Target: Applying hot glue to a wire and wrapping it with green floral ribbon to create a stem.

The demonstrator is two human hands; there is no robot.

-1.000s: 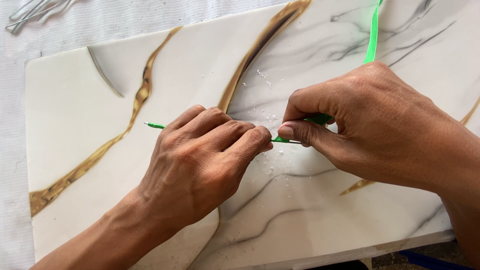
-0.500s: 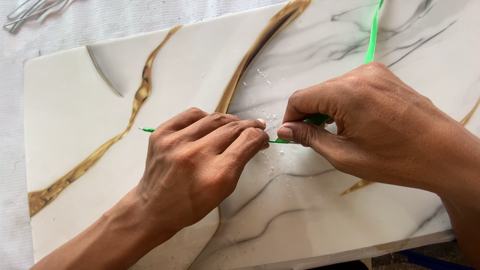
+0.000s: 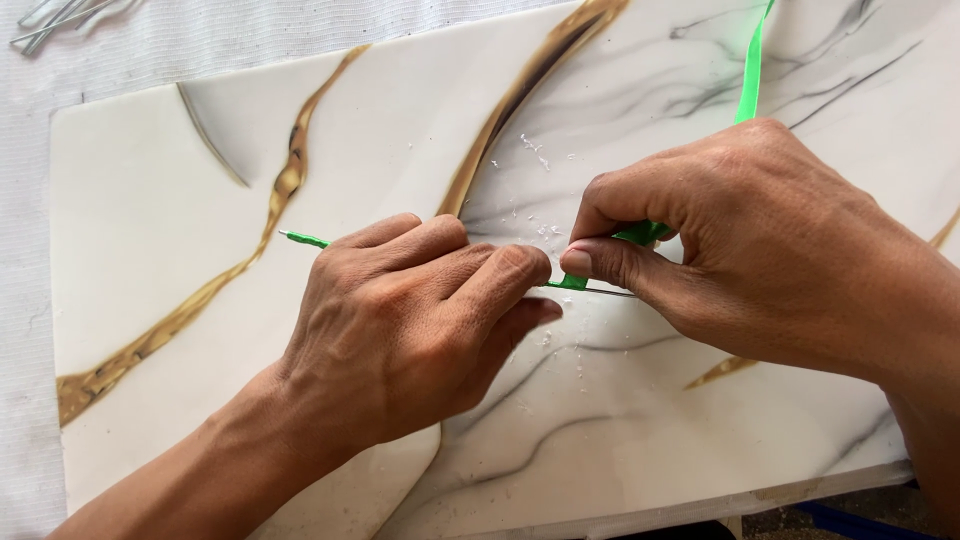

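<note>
A thin green strip [image 3: 748, 75] runs from the top right down under both hands and ends in a pointed tip at the left. My left hand [image 3: 400, 330] lies over the strip near its tip, fingers curled and pinching it. My right hand [image 3: 760, 240] pinches the green strip between thumb and forefinger, and a thin dark blade edge shows just below the thumb. The two hands almost touch at their fingertips. All of it rests on a white marble-patterned board [image 3: 170, 210] with gold and grey veins.
Small white shavings [image 3: 535, 150] lie scattered on the board near the fingers. A white woven cloth [image 3: 30, 200] covers the surface under the board. Thin metal pieces [image 3: 60, 15] lie at the top left corner. The board's front edge is at the bottom right.
The green strip's pointed tip has slid a little to the left from under my left hand. Both hands stay in nearly the same place.
</note>
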